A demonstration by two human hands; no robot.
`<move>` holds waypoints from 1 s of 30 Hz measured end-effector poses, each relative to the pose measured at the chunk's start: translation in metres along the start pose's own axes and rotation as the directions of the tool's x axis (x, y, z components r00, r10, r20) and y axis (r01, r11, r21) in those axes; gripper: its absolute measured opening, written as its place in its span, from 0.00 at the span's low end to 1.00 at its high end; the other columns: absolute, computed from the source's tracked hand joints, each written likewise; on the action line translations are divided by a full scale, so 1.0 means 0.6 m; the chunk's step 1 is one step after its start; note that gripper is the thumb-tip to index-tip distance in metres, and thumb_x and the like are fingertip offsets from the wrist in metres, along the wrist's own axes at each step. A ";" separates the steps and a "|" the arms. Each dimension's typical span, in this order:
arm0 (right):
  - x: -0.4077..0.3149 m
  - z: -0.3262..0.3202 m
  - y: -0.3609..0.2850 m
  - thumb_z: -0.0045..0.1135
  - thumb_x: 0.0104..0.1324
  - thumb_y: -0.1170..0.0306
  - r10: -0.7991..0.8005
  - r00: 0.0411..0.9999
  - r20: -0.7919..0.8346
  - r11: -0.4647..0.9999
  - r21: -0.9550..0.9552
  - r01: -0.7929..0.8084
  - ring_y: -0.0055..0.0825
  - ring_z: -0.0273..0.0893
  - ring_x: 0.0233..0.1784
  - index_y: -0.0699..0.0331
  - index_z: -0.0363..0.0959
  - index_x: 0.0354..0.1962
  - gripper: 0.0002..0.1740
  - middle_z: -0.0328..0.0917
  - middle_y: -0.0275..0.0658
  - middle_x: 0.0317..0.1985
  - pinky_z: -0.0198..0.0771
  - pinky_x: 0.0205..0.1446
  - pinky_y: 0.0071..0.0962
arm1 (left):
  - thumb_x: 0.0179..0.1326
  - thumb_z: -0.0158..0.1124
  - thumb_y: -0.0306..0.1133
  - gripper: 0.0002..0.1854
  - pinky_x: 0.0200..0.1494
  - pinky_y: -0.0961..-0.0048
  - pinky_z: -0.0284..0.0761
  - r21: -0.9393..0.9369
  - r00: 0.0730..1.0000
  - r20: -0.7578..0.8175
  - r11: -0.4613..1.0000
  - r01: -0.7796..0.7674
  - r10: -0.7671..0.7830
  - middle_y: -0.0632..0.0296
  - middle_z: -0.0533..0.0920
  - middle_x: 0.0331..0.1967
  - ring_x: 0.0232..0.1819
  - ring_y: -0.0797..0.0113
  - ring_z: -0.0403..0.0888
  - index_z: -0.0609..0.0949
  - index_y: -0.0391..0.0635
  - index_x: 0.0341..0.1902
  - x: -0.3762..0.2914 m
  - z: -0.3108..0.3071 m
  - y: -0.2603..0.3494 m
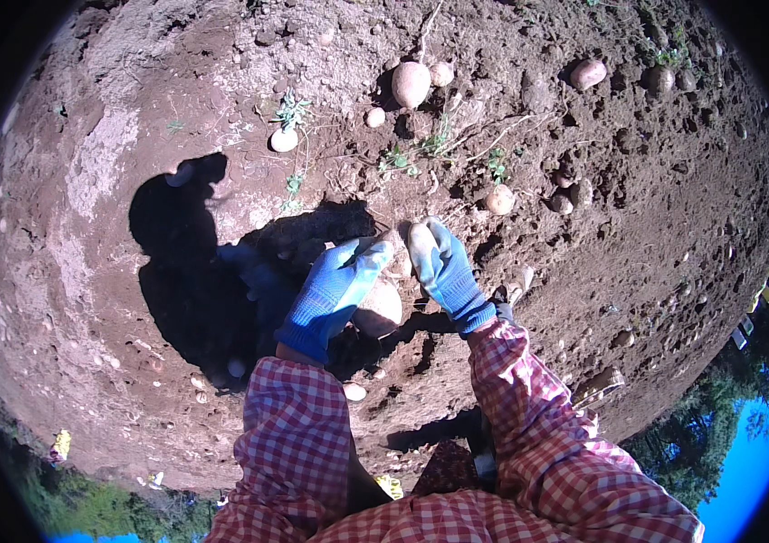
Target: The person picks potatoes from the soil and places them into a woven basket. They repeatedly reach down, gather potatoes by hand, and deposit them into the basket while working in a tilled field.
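Both hands wear blue knitted work gloves with pale coated fingers and meet over the soil. My left hand [343,285] has its thumb and fingers closed around a small pale potato or clod [394,248], which its fingers partly hide. Close to its right is my right hand [445,265], its fingertips curled together; whether something lies between them cannot be told. Just below the hands a large pale potato [381,309] rests on the ground, partly in shadow. Another potato [500,200] lies up and right of my right hand.
Large potatoes [411,85] lie on loose brown soil [635,258] further up, with a reddish one [588,74] to the right. Small green weeds [292,112] and dry stems stand among them. The wearer's dark shadow covers ground at the left. A shoe [520,282] shows beside the right wrist.
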State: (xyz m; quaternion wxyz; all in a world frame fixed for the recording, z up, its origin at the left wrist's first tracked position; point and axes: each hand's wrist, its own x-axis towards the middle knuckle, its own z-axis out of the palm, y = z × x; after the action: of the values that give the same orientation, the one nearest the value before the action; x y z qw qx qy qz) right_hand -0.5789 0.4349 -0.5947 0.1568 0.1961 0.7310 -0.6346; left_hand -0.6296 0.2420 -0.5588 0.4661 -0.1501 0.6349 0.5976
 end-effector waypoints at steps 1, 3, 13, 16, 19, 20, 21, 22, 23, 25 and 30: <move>-0.008 -0.004 0.009 0.56 0.69 0.65 -0.147 0.989 -0.028 0.981 -0.135 0.142 0.32 0.74 0.29 0.67 0.70 0.35 0.12 0.71 0.43 0.25 0.69 0.36 0.28 | 0.70 0.62 0.35 0.19 0.55 0.74 0.75 0.107 1.000 -0.015 0.994 -0.008 0.010 0.59 0.85 0.48 0.50 0.76 0.79 0.80 0.36 0.59 0.003 -0.010 -0.007; -0.017 -0.031 0.028 0.54 0.70 0.63 0.180 0.978 0.106 0.866 -0.488 -0.107 0.47 0.81 0.36 0.62 0.75 0.43 0.12 0.78 0.49 0.30 0.74 0.43 0.39 | 0.68 0.63 0.33 0.20 0.56 0.73 0.75 0.411 0.996 -0.061 0.911 -0.036 0.066 0.54 0.86 0.48 0.50 0.74 0.80 0.79 0.36 0.59 0.009 -0.035 -0.021; 0.088 -0.208 0.210 0.74 0.51 0.54 0.322 0.915 -0.243 0.667 -0.628 -0.401 0.46 0.78 0.55 0.57 0.64 0.64 0.46 0.80 0.48 0.47 0.74 0.58 0.40 | 0.70 0.57 0.26 0.18 0.57 0.78 0.72 -0.133 0.984 0.178 0.990 0.043 -0.019 0.59 0.81 0.57 0.53 0.75 0.78 0.78 0.36 0.61 0.011 0.016 -0.003; 0.038 -0.171 0.180 0.61 0.68 0.60 0.439 0.880 -0.181 0.894 0.182 -0.409 0.28 0.75 0.59 0.65 0.67 0.61 0.29 0.79 0.41 0.54 0.70 0.64 0.30 | 0.70 0.58 0.29 0.22 0.62 0.76 0.70 -0.161 0.971 0.222 0.979 0.123 -0.086 0.57 0.80 0.60 0.57 0.71 0.78 0.74 0.36 0.66 0.014 0.049 -0.005; -0.051 -0.154 0.079 0.53 0.74 0.60 0.151 0.983 0.100 0.952 0.253 -0.172 0.27 0.75 0.58 0.67 0.66 0.64 0.27 0.77 0.40 0.56 0.66 0.68 0.29 | 0.71 0.58 0.30 0.28 0.65 0.72 0.70 -0.350 0.965 0.223 0.913 0.209 -0.136 0.57 0.79 0.61 0.59 0.69 0.77 0.67 0.35 0.72 0.022 0.067 -0.020; -0.065 -0.152 0.048 0.52 0.74 0.56 0.070 0.971 0.227 0.969 0.214 -0.120 0.28 0.74 0.61 0.66 0.64 0.67 0.30 0.76 0.41 0.58 0.62 0.71 0.29 | 0.71 0.58 0.30 0.27 0.64 0.71 0.71 -0.256 0.974 0.217 0.959 0.123 -0.067 0.57 0.79 0.60 0.59 0.69 0.77 0.68 0.35 0.71 0.023 0.071 -0.023; -0.070 -0.164 0.024 0.53 0.74 0.61 0.058 0.960 0.273 0.989 0.114 -0.092 0.28 0.75 0.55 0.67 0.69 0.61 0.24 0.78 0.41 0.53 0.67 0.65 0.29 | 0.71 0.59 0.32 0.27 0.64 0.71 0.71 -0.302 0.960 0.275 0.944 0.132 -0.046 0.58 0.79 0.60 0.58 0.69 0.77 0.69 0.36 0.70 0.024 0.070 -0.024; -0.071 -0.175 0.005 0.53 0.73 0.66 0.034 0.923 0.383 0.999 -0.024 -0.026 0.27 0.77 0.50 0.67 0.73 0.56 0.18 0.81 0.41 0.47 0.71 0.58 0.28 | 0.71 0.60 0.34 0.27 0.64 0.70 0.71 -0.266 0.933 0.340 0.939 0.218 -0.121 0.59 0.78 0.60 0.58 0.70 0.77 0.70 0.36 0.70 0.020 0.073 -0.022; -0.060 -0.191 -0.003 0.52 0.73 0.66 0.008 0.964 0.265 0.987 -0.155 0.035 0.27 0.76 0.43 0.67 0.76 0.51 0.15 0.80 0.40 0.40 0.72 0.51 0.29 | 0.68 0.63 0.39 0.30 0.63 0.68 0.72 -0.282 0.843 0.444 0.846 0.453 -0.304 0.58 0.78 0.59 0.58 0.69 0.77 0.70 0.36 0.69 0.018 0.074 -0.017; -0.035 -0.218 -0.002 0.50 0.74 0.67 0.220 0.975 -0.005 0.975 0.023 -0.220 0.28 0.75 0.34 0.67 0.80 0.46 0.14 0.77 0.42 0.31 0.72 0.42 0.29 | 0.64 0.66 0.38 0.32 0.63 0.67 0.71 -0.426 0.774 0.626 0.789 0.441 -0.094 0.57 0.79 0.57 0.58 0.67 0.76 0.70 0.36 0.69 0.003 0.095 -0.003; -0.002 -0.161 0.075 0.52 0.70 0.67 0.260 0.938 0.228 0.858 -0.500 -0.116 0.47 0.82 0.46 0.52 0.77 0.55 0.17 0.82 0.45 0.44 0.77 0.49 0.39 | 0.61 0.68 0.40 0.38 0.72 0.63 0.60 -0.330 0.535 0.839 0.871 0.363 0.095 0.55 0.72 0.66 0.68 0.64 0.67 0.66 0.39 0.72 -0.022 0.161 0.026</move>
State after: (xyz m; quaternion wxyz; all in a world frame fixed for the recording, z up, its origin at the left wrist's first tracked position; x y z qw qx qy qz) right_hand -0.5539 0.5357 -0.6192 0.3668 0.1278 0.8114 -0.4368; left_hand -0.5947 0.3277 -0.5248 0.7058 -0.0051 0.1575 0.6906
